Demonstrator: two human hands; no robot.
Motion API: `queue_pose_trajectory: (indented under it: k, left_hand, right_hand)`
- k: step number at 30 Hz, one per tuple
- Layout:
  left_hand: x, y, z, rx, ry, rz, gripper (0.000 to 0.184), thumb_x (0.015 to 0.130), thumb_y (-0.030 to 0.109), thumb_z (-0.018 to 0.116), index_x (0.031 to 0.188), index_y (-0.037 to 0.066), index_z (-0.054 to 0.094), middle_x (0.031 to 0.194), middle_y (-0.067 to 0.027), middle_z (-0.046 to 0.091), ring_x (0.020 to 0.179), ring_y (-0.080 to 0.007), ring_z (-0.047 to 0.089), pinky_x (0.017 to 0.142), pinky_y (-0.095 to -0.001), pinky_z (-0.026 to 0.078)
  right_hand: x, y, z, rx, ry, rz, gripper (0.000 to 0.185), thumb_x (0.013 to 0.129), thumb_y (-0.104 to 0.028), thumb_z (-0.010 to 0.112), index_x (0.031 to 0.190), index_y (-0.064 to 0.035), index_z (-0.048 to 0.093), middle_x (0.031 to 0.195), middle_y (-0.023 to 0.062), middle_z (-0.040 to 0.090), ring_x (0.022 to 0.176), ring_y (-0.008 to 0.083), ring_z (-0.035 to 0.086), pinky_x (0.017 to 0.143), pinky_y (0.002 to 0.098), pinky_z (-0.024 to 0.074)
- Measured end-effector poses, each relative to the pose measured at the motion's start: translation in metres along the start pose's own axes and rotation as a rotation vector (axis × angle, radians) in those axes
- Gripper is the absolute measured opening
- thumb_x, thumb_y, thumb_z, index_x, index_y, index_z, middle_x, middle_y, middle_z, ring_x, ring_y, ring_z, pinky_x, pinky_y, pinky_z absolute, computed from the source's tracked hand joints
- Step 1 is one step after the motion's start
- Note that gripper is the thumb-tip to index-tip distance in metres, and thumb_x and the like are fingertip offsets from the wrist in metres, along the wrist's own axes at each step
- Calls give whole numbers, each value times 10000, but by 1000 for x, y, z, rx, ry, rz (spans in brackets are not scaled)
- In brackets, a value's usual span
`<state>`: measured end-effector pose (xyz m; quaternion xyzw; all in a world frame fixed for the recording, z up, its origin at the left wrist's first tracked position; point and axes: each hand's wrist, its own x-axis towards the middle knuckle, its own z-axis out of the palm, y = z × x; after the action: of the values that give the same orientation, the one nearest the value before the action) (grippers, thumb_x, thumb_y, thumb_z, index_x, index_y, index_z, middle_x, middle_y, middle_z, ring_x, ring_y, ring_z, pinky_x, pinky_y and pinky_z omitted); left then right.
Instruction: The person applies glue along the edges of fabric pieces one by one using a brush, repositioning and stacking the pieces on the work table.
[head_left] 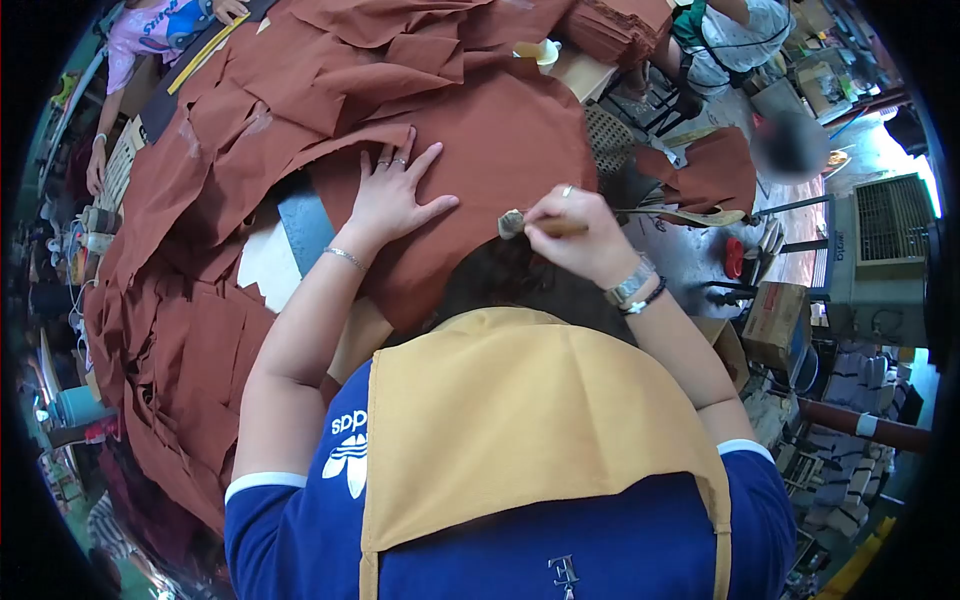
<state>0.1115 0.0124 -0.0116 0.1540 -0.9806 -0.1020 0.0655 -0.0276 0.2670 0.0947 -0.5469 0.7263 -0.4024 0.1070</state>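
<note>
A large reddish-brown sheet of leather or cloth (500,130) lies spread in front of me, its curved front edge close to my body. My left hand (395,195) rests on it with fingers spread, near the folded border of a neighbouring piece. In my right hand (575,225) is a short brush (511,223) with a wooden handle and a pale, clumped head. The brush head is at the sheet's front right edge; whether it touches the surface I cannot tell.
Crumpled reddish-brown pieces (190,350) heap up on the left. A pale cup (543,55) stands beyond the sheet, near a folded stack (620,25). Another person's hand (96,168) shows at far left, and a second person (740,45) sits upper right. A cardboard box (775,320) stands right.
</note>
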Motion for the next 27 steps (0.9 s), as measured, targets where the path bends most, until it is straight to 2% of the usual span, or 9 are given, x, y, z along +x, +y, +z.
queue_pose_trajectory:
  k: [4,9,11,13,14,18,21,24,27]
  left_hand:
    - [3,0,1,-5,13,11,903,828,778,529,1552,264,366,1640,-205,207,1513,-412,184,1167,-684,125]
    - [10,-1,2,27,8,25,891,835,756,549,1559,279,344,1642,-194,207,1518,-402,173,1162,-684,148]
    - [10,0,0,9,1,24,892,834,759,545,1557,276,347,1640,-195,211,1515,-404,178,1164,-681,151]
    - [10,0,0,-3,0,26,894,833,763,543,1556,274,350,1637,-194,216,1513,-405,183,1165,-679,153]
    - [11,1,0,-7,6,24,895,832,764,542,1555,273,351,1636,-193,219,1512,-405,186,1166,-678,153]
    - [15,-2,5,-25,24,36,915,821,801,512,1541,251,386,1625,-210,241,1506,-414,199,1159,-692,148]
    - [15,-3,4,-27,39,54,916,823,804,505,1541,248,384,1622,-210,245,1498,-423,215,1168,-680,144]
    - [16,-4,6,-1,51,67,919,821,807,504,1541,249,383,1620,-210,249,1492,-423,228,1178,-665,142]
    - [20,-4,4,-75,3,56,879,833,767,543,1540,272,380,1629,-189,244,1496,-420,218,1176,-657,150]
  right_hand:
    - [-9,8,-27,-197,-64,118,75,749,-64,728,800,-23,691,769,120,659,704,256,668,652,336,523]
    - [9,-13,8,5,-18,-10,98,757,-72,732,835,-29,691,772,129,656,708,268,662,659,357,521]
    - [4,-6,18,-28,-68,-28,90,756,-78,729,821,-34,686,774,133,656,708,272,661,658,359,521]
    - [-1,-2,-6,-81,-136,90,89,755,-86,727,812,-37,680,775,131,658,713,280,663,658,361,524]
    - [-4,1,-17,-216,-151,81,89,757,-81,730,818,-36,683,781,129,661,712,279,665,661,364,528]
    - [14,-24,4,-12,-65,-1,85,767,-58,729,836,-30,688,797,128,663,732,290,666,671,370,532]
    - [13,-16,28,24,-132,-90,92,763,-77,724,833,-35,681,791,133,656,728,304,662,670,373,532]
    - [5,-7,-6,-135,-231,60,94,758,-91,725,819,-40,673,803,130,654,732,295,666,669,370,531]
    - [15,-23,-3,-63,-159,0,88,769,-82,721,826,-37,671,808,128,652,740,294,665,680,366,532]
